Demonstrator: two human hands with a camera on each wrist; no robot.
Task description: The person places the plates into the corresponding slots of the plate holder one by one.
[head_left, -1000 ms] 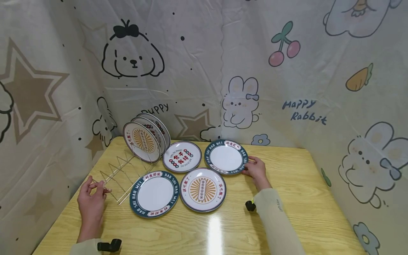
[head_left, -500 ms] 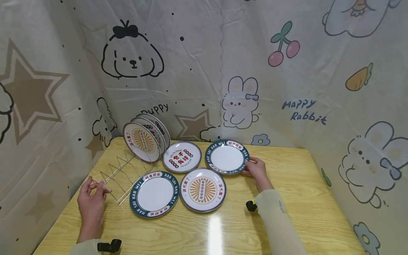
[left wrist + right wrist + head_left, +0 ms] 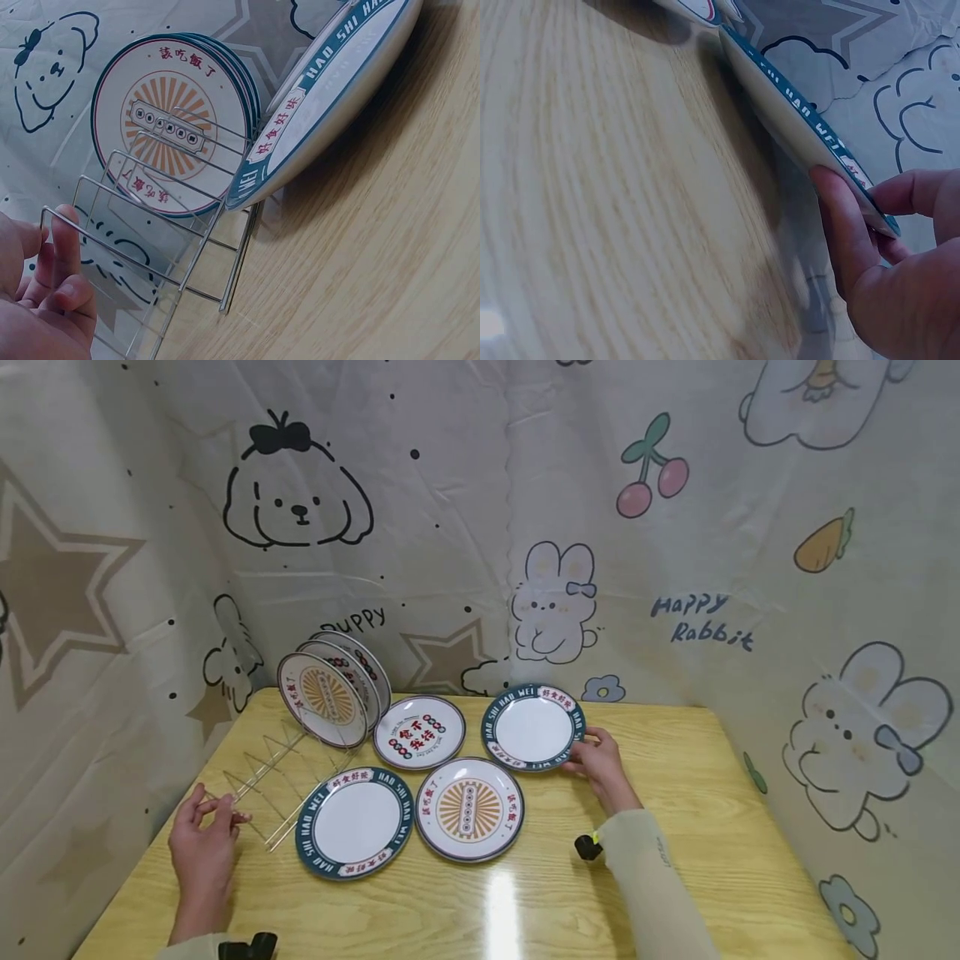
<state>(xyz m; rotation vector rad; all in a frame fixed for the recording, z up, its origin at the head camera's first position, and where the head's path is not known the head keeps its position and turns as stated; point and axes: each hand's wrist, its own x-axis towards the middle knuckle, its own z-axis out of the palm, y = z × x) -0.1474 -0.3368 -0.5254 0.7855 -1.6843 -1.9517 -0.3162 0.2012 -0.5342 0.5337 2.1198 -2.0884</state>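
A green-rimmed white plate (image 3: 533, 727) at the back right is pinched at its right edge by my right hand (image 3: 602, 768); in the right wrist view the thumb and fingers of the hand (image 3: 900, 262) clasp the plate's rim (image 3: 802, 109), its far side near the table. My left hand (image 3: 202, 852) pinches the near end of a gold wire rack (image 3: 258, 777); the left wrist view shows the fingers (image 3: 66, 240) at the wire's end loop. Several plates (image 3: 324, 700) stand upright at the rack's far end.
On the wooden table (image 3: 675, 860) lie a second green-rimmed plate (image 3: 355, 823), a sunburst plate (image 3: 469, 810) and a plate with red characters (image 3: 419, 732). Patterned cloth (image 3: 450, 527) hangs behind and at both sides.
The whole head view has shifted a little. The plate in my right hand has tilted slightly, its near right edge raised. My left hand keeps its hold on the rack.
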